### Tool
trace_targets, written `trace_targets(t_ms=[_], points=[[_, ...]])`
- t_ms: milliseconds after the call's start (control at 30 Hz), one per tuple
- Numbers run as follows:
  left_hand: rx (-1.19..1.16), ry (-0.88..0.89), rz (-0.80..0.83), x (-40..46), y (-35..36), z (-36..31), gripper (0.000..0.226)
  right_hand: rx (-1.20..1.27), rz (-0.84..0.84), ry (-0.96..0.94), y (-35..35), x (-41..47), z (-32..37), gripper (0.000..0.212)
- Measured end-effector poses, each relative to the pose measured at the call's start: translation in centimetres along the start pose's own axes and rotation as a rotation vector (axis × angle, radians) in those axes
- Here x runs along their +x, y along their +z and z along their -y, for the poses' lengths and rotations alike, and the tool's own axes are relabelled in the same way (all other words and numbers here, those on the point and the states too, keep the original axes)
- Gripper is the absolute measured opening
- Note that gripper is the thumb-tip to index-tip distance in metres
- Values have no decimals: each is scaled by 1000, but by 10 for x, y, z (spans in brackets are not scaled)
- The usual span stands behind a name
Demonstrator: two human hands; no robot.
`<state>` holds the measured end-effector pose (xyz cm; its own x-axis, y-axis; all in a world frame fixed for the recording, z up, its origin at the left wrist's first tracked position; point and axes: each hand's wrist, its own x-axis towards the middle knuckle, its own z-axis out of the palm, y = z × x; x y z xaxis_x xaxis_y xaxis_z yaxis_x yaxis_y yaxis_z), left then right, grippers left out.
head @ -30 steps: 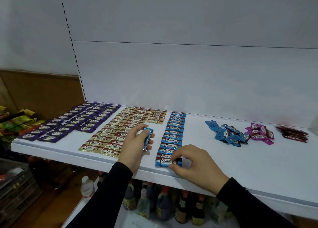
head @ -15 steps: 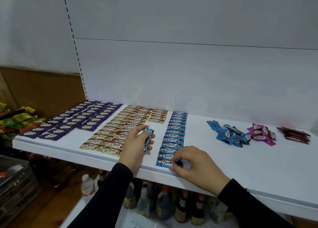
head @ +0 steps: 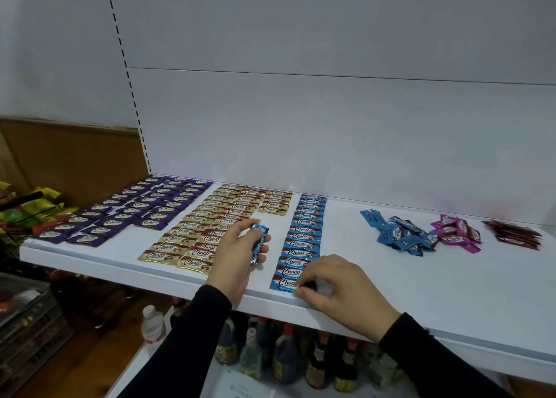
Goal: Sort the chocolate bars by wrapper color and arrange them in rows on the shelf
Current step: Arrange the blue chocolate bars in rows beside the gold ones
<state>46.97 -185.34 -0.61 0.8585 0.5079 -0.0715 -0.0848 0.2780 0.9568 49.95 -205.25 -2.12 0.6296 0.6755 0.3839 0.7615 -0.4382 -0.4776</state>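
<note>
On the white shelf [head: 376, 277] lie rows of purple bars [head: 129, 208], gold bars [head: 210, 220] and one column of blue bars [head: 304, 235]. My left hand [head: 237, 256] grips a small stack of blue bars [head: 258, 242] on edge, just left of the blue column. My right hand [head: 334, 286] pinches the right end of the nearest blue bar [head: 285, 282] at the shelf's front edge. Further right sit a loose heap of blue bars [head: 403, 235], a pink heap [head: 457, 232] and a dark red pile [head: 514, 235].
Dark bottles [head: 285, 358] and a clear bottle [head: 153, 325] stand on the lower shelf under my arms. Bright snack packets [head: 33, 208] fill a rack at the left. The shelf's white back panel [head: 331, 127] rises behind the bars.
My right hand's fingers have stayed at the end of the front blue bar, shifting only slightly. The left hand keeps its stack in the same place.
</note>
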Motion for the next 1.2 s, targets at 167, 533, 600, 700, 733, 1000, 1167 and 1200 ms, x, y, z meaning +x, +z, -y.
trace_targets(t_ms=[167, 533, 600, 700, 733, 1000, 1167, 1200], points=[[-4, -27, 49, 1, 0, -4, 27, 162, -96, 131, -7, 3, 4, 4], [73, -18, 357, 10, 28, -19, 33, 574, -275, 405, -35, 49, -14, 12], [108, -22, 395, 13, 38, -18, 32, 700, -225, 444, -38, 57, -15, 17], [149, -30, 422, 22, 54, -16, 29, 741, -155, 448, -41, 65, -24, 21], [154, -36, 417, 26, 58, -16, 27, 774, -164, 456, -43, 67, -29, 20], [140, -91, 335, 70, 86, -16, 17, 883, -267, 414, -61, 81, -68, 7], [195, -29, 364, 92, 96, -11, 33, 772, -293, 377, -59, 84, -81, 14], [194, -12, 362, 95, 97, -9, 34, 784, -286, 372, -59, 84, -82, 15]])
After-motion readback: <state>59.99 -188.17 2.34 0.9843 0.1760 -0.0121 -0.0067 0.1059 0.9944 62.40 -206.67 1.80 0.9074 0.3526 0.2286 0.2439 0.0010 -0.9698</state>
